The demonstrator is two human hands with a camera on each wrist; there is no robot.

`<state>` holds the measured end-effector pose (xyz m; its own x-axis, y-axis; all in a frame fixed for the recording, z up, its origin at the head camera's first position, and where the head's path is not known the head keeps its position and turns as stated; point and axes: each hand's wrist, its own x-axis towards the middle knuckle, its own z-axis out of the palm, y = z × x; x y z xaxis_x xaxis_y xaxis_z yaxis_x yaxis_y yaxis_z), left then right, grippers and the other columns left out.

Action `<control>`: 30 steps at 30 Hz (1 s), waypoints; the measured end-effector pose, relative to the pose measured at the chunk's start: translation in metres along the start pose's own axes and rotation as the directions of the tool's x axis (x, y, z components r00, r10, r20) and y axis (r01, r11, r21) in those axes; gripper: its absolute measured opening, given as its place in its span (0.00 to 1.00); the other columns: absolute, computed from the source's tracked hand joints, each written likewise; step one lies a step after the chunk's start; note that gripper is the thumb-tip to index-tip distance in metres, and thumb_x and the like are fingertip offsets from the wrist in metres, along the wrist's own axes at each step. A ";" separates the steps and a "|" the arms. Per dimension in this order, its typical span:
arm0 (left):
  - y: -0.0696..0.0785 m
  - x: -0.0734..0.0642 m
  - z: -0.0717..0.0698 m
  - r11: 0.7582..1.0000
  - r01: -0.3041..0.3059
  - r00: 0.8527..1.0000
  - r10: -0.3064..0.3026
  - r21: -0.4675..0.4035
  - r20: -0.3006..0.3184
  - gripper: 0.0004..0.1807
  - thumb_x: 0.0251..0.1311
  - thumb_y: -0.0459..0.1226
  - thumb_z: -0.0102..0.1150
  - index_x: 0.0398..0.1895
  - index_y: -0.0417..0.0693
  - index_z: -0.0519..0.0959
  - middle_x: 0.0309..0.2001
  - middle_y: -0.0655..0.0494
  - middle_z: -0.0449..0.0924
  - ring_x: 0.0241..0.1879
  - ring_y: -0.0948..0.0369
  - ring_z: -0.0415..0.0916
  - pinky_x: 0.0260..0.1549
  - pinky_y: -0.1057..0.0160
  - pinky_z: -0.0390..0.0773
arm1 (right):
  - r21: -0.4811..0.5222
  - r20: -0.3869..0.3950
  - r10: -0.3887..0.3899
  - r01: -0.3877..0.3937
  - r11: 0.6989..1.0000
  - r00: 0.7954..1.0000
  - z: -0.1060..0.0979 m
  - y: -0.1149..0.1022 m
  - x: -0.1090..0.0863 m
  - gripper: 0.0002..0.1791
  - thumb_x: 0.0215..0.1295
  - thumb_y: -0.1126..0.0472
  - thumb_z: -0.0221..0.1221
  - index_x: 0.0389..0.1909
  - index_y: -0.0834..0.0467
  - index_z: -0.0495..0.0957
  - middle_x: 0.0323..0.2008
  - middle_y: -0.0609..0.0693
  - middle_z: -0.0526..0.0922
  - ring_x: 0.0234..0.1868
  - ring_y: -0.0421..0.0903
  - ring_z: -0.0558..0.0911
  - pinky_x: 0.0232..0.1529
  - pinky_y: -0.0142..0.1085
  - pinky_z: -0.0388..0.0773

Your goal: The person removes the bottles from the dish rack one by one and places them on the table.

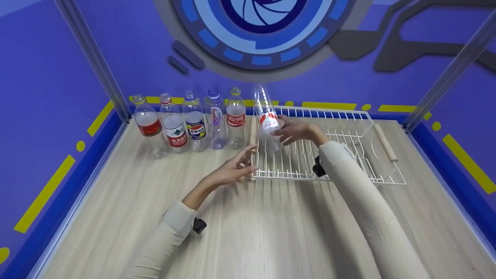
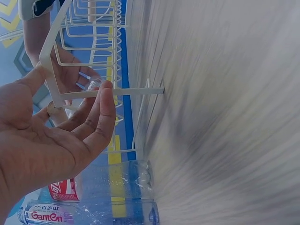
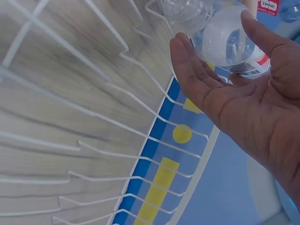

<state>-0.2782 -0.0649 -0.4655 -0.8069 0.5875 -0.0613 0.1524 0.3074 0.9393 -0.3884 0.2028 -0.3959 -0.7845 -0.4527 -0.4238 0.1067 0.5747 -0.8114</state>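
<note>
In the head view, my right hand [image 1: 296, 130] grips a clear plastic bottle [image 1: 269, 121] with a red-and-white label. The bottle tilts over the left side of a white wire dish rack [image 1: 310, 179], its neck end downward. In the right wrist view, thumb and fingers lie on either side of the bottle [image 3: 229, 35]. My left hand [image 1: 232, 168] holds the rack's front left corner, beside its wooden handle [image 1: 253, 131]. In the left wrist view, the left hand's fingers curl at the rack frame [image 2: 77, 95]; part of the grip is hidden.
Left of the rack, several clear empty bottles stand upright in a row, among them a red-labelled one [image 1: 235, 120] and a purple-labelled one [image 1: 216, 116]. A second wooden handle [image 1: 385, 142] is on the rack's right side. Blue-purple walls [image 1: 310, 85] enclose the wooden tabletop [image 1: 248, 232].
</note>
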 end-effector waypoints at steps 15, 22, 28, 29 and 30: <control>-0.003 -0.001 -0.001 1.000 -0.017 1.000 0.017 -0.003 0.012 0.40 0.76 0.45 0.54 0.83 0.65 0.46 0.60 0.37 0.74 0.54 0.39 0.80 0.44 0.48 0.83 | 0.039 -0.072 -0.053 0.056 0.998 0.996 -0.032 0.027 -0.045 0.37 0.79 0.56 0.52 0.81 0.56 0.47 0.67 0.67 0.67 0.49 0.45 0.80 0.53 0.38 0.83; -0.003 -0.001 -0.002 1.000 -0.021 1.000 0.021 -0.007 -0.006 0.39 0.76 0.44 0.54 0.83 0.65 0.47 0.59 0.37 0.74 0.54 0.37 0.79 0.44 0.48 0.83 | 0.140 -0.161 -0.088 0.111 0.984 0.983 -0.043 0.045 -0.065 0.38 0.77 0.53 0.56 0.79 0.60 0.51 0.65 0.63 0.71 0.47 0.45 0.84 0.47 0.35 0.85; -0.003 -0.001 0.000 0.999 -0.029 0.999 0.028 -0.016 -0.018 0.40 0.75 0.45 0.55 0.83 0.64 0.48 0.58 0.37 0.75 0.54 0.37 0.79 0.43 0.48 0.83 | 0.334 -0.248 -0.129 0.209 0.919 0.960 -0.049 0.059 -0.077 0.31 0.77 0.55 0.56 0.73 0.64 0.59 0.55 0.56 0.77 0.43 0.44 0.88 0.51 0.39 0.86; -0.004 -0.001 0.000 0.999 -0.030 0.999 0.029 -0.018 -0.018 0.40 0.75 0.45 0.55 0.83 0.64 0.48 0.58 0.36 0.74 0.53 0.37 0.79 0.43 0.49 0.83 | 0.364 -0.266 -0.132 0.226 0.904 0.955 -0.050 0.061 -0.079 0.28 0.77 0.55 0.56 0.71 0.63 0.61 0.53 0.54 0.78 0.42 0.44 0.88 0.50 0.39 0.86; -0.004 -0.001 0.000 0.999 -0.028 0.999 0.028 -0.019 -0.018 0.40 0.75 0.45 0.55 0.83 0.64 0.47 0.59 0.37 0.74 0.54 0.37 0.79 0.43 0.49 0.83 | 0.390 -0.283 -0.133 0.240 0.889 0.950 -0.052 0.062 -0.081 0.26 0.77 0.55 0.57 0.68 0.62 0.63 0.51 0.52 0.79 0.41 0.44 0.88 0.51 0.39 0.86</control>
<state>-0.2785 -0.0668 -0.4690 -0.8125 0.5822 -0.0291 0.1640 0.2761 0.9470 -0.3494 0.3105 -0.3912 -0.9323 -0.3132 -0.1810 0.1444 0.1365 -0.9801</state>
